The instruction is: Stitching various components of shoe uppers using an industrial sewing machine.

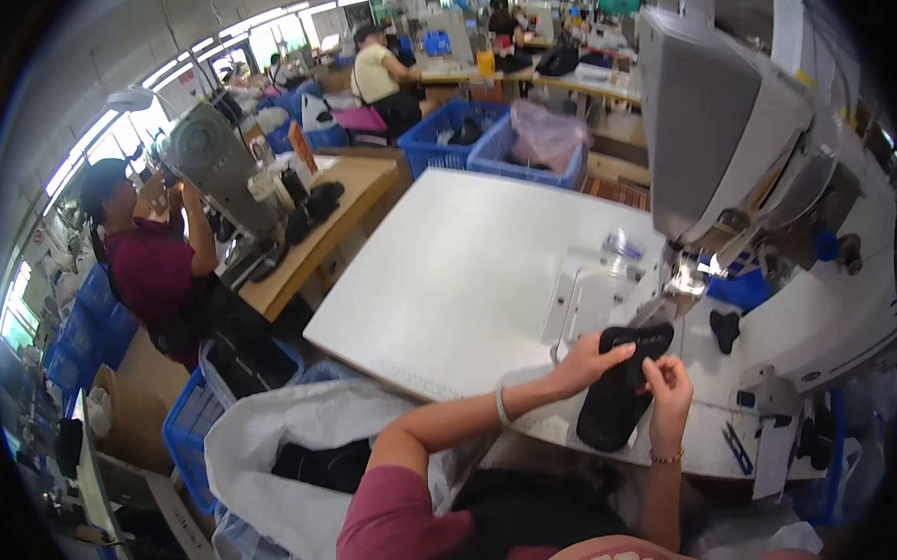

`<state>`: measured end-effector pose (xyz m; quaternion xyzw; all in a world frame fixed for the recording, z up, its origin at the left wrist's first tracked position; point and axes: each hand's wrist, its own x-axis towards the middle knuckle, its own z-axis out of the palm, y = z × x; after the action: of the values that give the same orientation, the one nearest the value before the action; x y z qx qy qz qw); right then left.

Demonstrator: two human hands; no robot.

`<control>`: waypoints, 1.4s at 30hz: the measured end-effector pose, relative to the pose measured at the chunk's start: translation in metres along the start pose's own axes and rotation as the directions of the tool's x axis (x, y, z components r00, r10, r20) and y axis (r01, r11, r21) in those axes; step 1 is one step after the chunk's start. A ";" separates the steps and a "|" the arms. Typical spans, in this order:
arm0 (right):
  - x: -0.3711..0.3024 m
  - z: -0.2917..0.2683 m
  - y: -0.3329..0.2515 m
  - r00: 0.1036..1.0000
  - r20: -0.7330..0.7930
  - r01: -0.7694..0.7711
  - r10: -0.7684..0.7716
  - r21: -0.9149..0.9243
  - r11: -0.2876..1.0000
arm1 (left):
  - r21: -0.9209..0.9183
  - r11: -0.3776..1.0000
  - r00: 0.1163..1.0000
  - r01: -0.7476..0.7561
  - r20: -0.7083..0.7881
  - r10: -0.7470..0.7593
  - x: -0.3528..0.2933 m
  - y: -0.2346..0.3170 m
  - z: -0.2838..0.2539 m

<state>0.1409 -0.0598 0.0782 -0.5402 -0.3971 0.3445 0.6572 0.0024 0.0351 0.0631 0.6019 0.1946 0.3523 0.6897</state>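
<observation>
A black, sole-shaped shoe piece (611, 405) is tilted over the near edge of the white sewing table. My left hand (584, 366) grips its upper left side, thumb lying on top and the other fingers hidden beneath. At the upper right edge of the piece, my right hand (667, 383) has its thumb and forefinger pinched together; whatever is between them is too small to make out. Just beyond my hands is the lit needle area of a sewing machine (689, 275). A small black piece (726, 330) lies on the table right of my hands.
Thread snips (738, 450) lie at the table's right front. The machine's big grey head (707, 119) overhangs the right side. A white sack (278, 508) with black pieces stands at lower left. Blue crates (524, 167) stand behind the white table (448, 270). A co-worker (157, 263) works at left.
</observation>
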 end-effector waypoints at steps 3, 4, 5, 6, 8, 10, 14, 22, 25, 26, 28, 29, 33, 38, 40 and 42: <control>0.011 -0.001 -0.006 1.000 -0.004 0.028 -0.028 0.053 0.998 | -0.070 0.993 0.995 0.092 0.034 -0.090 0.006 0.016 0.004; 0.013 -0.001 -0.003 1.000 -0.015 0.025 -0.024 0.049 0.998 | -0.082 0.993 0.996 0.085 0.039 -0.082 0.009 0.017 0.003; 0.012 -0.001 -0.001 1.000 -0.029 0.011 -0.009 0.055 0.998 | -0.085 0.992 0.995 0.090 0.051 -0.086 0.013 0.013 -0.002; 0.010 0.000 0.002 0.999 -0.034 -0.010 0.012 0.058 0.998 | -0.088 0.990 0.993 0.111 0.041 -0.108 0.014 0.004 -0.008; 0.011 0.002 0.001 1.000 -0.003 0.023 -0.023 -0.011 1.000 | -0.068 0.981 0.983 0.183 0.022 -0.182 0.006 0.004 -0.008; 0.016 0.006 -0.008 0.998 0.004 0.065 -0.066 0.086 0.994 | -0.248 0.953 0.982 0.172 0.116 -0.147 0.009 0.020 -0.003; 0.005 0.003 -0.008 0.991 -0.041 0.128 -0.124 0.083 0.988 | -0.287 0.942 0.984 0.177 0.047 -0.170 0.001 0.012 0.009; -0.001 0.001 -0.023 0.989 -0.034 0.147 -0.145 0.051 0.988 | -0.303 0.942 0.989 0.146 0.020 -0.146 -0.001 0.027 0.020; 0.009 0.000 -0.027 0.984 -0.057 0.168 -0.168 0.003 0.986 | -0.256 0.960 0.993 0.118 0.008 -0.120 0.006 0.032 0.025; 0.012 -0.002 -0.028 0.981 -0.068 0.180 -0.181 -0.024 0.983 | -0.268 0.958 0.994 0.103 -0.004 -0.108 0.010 0.031 0.023; 0.020 -0.002 -0.033 0.983 -0.046 0.179 -0.180 -0.028 0.984 | -0.162 0.986 0.997 0.042 -0.061 -0.053 0.015 0.041 0.024; 0.024 -0.004 -0.036 0.984 -0.027 0.176 -0.177 -0.030 0.984 | -0.123 0.992 0.997 0.026 -0.063 -0.034 0.017 0.046 0.025; 0.038 -0.013 -0.044 0.986 0.060 0.156 -0.155 -0.016 0.988 | -0.105 0.993 0.998 -0.060 -0.024 0.058 0.028 0.051 0.022; 0.052 -0.022 -0.037 0.981 0.121 0.157 -0.155 -0.010 0.988 | -0.163 0.987 1.000 -0.011 -0.009 0.010 0.034 0.052 0.023; 0.055 -0.022 -0.036 0.969 0.157 0.191 -0.190 0.009 0.982 | -0.170 0.986 1.000 0.000 -0.008 -0.001 0.035 0.051 0.021; 0.050 -0.020 -0.034 0.973 0.156 0.171 -0.171 0.013 0.985 | -0.169 0.985 0.999 0.030 -0.011 -0.032 0.034 0.051 0.019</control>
<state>0.1818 -0.0308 0.1170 -0.4754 -0.4924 0.3279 0.6512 0.0256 0.0477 0.1217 0.5358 0.1782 0.3610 0.7422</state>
